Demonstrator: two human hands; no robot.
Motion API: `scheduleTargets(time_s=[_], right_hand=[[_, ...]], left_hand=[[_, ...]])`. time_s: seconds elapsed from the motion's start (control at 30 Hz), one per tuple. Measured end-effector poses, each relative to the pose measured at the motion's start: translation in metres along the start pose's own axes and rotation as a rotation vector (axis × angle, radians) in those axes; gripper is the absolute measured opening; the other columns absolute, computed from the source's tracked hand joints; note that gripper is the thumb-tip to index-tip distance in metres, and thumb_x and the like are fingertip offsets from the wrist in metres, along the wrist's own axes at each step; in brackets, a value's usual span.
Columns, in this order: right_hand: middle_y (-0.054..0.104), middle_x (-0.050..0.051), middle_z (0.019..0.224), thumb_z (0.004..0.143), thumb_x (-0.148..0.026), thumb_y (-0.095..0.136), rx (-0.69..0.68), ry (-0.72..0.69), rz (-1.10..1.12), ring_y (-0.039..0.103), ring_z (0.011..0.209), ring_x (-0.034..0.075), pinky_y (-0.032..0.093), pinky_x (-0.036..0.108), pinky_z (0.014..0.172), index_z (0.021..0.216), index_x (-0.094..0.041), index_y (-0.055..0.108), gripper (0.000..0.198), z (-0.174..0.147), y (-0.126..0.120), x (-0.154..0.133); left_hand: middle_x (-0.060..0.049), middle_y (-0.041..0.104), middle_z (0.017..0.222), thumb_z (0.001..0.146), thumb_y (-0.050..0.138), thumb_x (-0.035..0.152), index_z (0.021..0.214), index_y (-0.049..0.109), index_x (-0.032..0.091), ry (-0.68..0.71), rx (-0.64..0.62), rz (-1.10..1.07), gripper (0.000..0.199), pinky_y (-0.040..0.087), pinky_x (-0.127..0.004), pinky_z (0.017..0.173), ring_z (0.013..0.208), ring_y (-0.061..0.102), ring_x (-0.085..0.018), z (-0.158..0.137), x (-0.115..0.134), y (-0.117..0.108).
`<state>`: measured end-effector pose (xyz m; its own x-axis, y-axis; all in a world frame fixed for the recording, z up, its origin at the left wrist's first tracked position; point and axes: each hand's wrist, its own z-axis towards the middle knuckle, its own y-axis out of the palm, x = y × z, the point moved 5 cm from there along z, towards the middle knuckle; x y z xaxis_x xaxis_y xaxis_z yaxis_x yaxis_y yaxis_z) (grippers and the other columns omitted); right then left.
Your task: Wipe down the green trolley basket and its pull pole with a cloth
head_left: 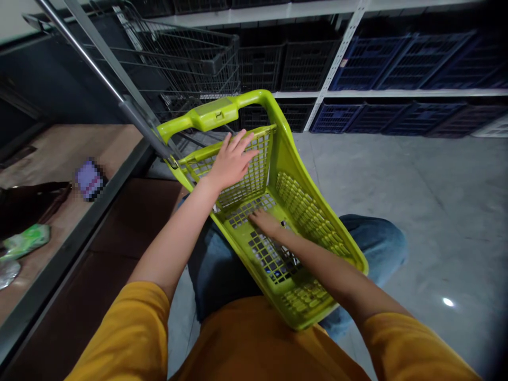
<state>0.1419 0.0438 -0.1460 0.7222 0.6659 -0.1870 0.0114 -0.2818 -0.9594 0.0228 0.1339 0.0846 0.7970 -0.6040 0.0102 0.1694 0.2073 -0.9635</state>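
A lime-green plastic shopping basket (pixel 321 206) with latticed sides and floor stands tilted between my knees. My left hand (pixel 234 161) lies over the upright grid panel (pixel 260 153) at its far end, fingers spread and touching the panel. Down inside the basket, my right hand (pixel 265 221) reaches to the floor grid, fingertips at the mesh and partly in shadow; no object shows in it. Beyond the left hand is the basket's moulded carry handle (pixel 216 115). A long metal pull handle (pixel 99 69) joins the basket at its far left corner.
On my left, a wooden surface (pixel 115 143) holds a blurred purple item (pixel 89 179), a green packet (pixel 27 241) and a dark bag (pixel 32 203). A wire shopping cart (pixel 198 58) stands ahead. Shelves with blue crates (pixel 369 58) line the back, beyond the grey floor (pixel 397 174).
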Motion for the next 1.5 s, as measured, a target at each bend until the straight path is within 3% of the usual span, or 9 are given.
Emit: scheduleTargets(time_s=[0.13, 0.27, 0.53, 0.63, 0.87, 1.13, 1.23, 1.37, 1.5], right_hand=[[0.057, 0.021, 0.120, 0.100, -0.020, 0.041, 0.013, 0.324, 0.010, 0.049, 0.113, 0.028, 0.045, 0.037, 0.094, 0.123, -0.012, 0.059, 0.030, -0.013, -0.013, 0.075], [0.057, 0.020, 0.118, 0.100, -0.017, 0.042, 0.048, 0.395, 0.018, 0.051, 0.111, 0.026, 0.045, 0.036, 0.093, 0.131, -0.011, 0.054, 0.034, -0.011, -0.004, 0.060], [0.060, 0.012, 0.120, 0.101, -0.013, 0.036, 0.108, -0.360, 0.009, 0.053, 0.111, 0.021, 0.042, 0.036, 0.101, 0.137, -0.017, 0.051, 0.040, 0.006, 0.021, -0.074], [0.061, 0.014, 0.120, 0.099, -0.010, 0.036, 0.060, -0.310, -0.053, 0.054, 0.111, 0.023, 0.040, 0.041, 0.104, 0.137, -0.015, 0.051, 0.041, 0.005, 0.012, -0.035], [0.059, 0.022, 0.123, 0.098, -0.012, 0.033, 0.044, 0.286, -0.072, 0.051, 0.114, 0.030, 0.044, 0.044, 0.098, 0.142, -0.012, 0.046, 0.046, -0.010, -0.007, 0.076], [0.060, 0.014, 0.118, 0.098, -0.011, 0.038, 0.093, -0.210, -0.017, 0.053, 0.112, 0.023, 0.043, 0.038, 0.102, 0.132, -0.015, 0.055, 0.038, 0.033, 0.013, -0.063], [0.061, 0.011, 0.115, 0.102, -0.017, 0.035, 0.065, -0.326, -0.013, 0.053, 0.110, 0.021, 0.046, 0.033, 0.096, 0.124, -0.018, 0.060, 0.033, 0.046, 0.013, -0.079], [0.061, 0.013, 0.117, 0.101, -0.016, 0.037, 0.008, -0.270, -0.058, 0.052, 0.114, 0.024, 0.049, 0.033, 0.088, 0.122, -0.018, 0.060, 0.031, 0.045, -0.002, -0.026], [0.060, 0.017, 0.121, 0.096, -0.009, 0.041, -0.029, 0.126, -0.053, 0.051, 0.117, 0.028, 0.050, 0.034, 0.087, 0.123, -0.016, 0.059, 0.034, 0.031, -0.022, 0.063]], left_hand=[[-0.007, 0.016, 0.168, 0.091, 0.055, 0.023, 0.141, 0.052, 0.024, -0.037, -0.008, 0.026, 0.050, 0.006, -0.065, 0.123, 0.155, 0.009, -0.032, -0.005, -0.005, 0.007], [-0.007, 0.015, 0.168, 0.091, 0.058, 0.026, 0.141, 0.053, 0.025, -0.039, -0.026, 0.031, 0.050, 0.004, -0.065, 0.123, 0.155, 0.008, -0.033, -0.006, -0.006, 0.015], [-0.005, 0.010, 0.169, 0.092, 0.057, 0.027, 0.128, 0.063, 0.023, -0.052, -0.032, -0.027, 0.037, 0.001, -0.065, 0.123, 0.155, 0.007, -0.034, -0.007, -0.008, 0.015], [-0.005, 0.010, 0.169, 0.091, 0.058, 0.026, 0.127, 0.063, 0.022, -0.052, -0.032, -0.039, 0.037, 0.002, -0.064, 0.123, 0.155, 0.007, -0.034, -0.008, -0.008, 0.014], [-0.005, 0.009, 0.169, 0.092, 0.057, 0.028, 0.126, 0.064, 0.021, -0.048, -0.045, -0.027, 0.036, 0.004, -0.064, 0.123, 0.155, 0.006, -0.034, -0.007, -0.008, 0.016], [-0.005, 0.009, 0.169, 0.091, 0.059, 0.027, 0.123, 0.066, 0.022, -0.056, -0.046, 0.005, 0.033, 0.007, -0.063, 0.124, 0.155, 0.008, -0.034, -0.008, -0.009, 0.014], [-0.006, 0.009, 0.169, 0.091, 0.058, 0.026, 0.123, 0.066, 0.021, -0.046, -0.049, 0.002, 0.033, 0.006, -0.062, 0.124, 0.155, 0.007, -0.033, -0.008, -0.008, 0.014], [-0.005, 0.009, 0.169, 0.091, 0.058, 0.025, 0.123, 0.066, 0.021, -0.055, -0.061, -0.014, 0.033, 0.004, -0.061, 0.124, 0.155, 0.006, -0.033, -0.008, -0.007, 0.013], [-0.004, 0.009, 0.169, 0.092, 0.058, 0.027, 0.124, 0.065, 0.023, -0.061, -0.065, -0.015, 0.033, 0.006, -0.063, 0.124, 0.155, 0.007, -0.033, -0.007, -0.006, 0.011]])
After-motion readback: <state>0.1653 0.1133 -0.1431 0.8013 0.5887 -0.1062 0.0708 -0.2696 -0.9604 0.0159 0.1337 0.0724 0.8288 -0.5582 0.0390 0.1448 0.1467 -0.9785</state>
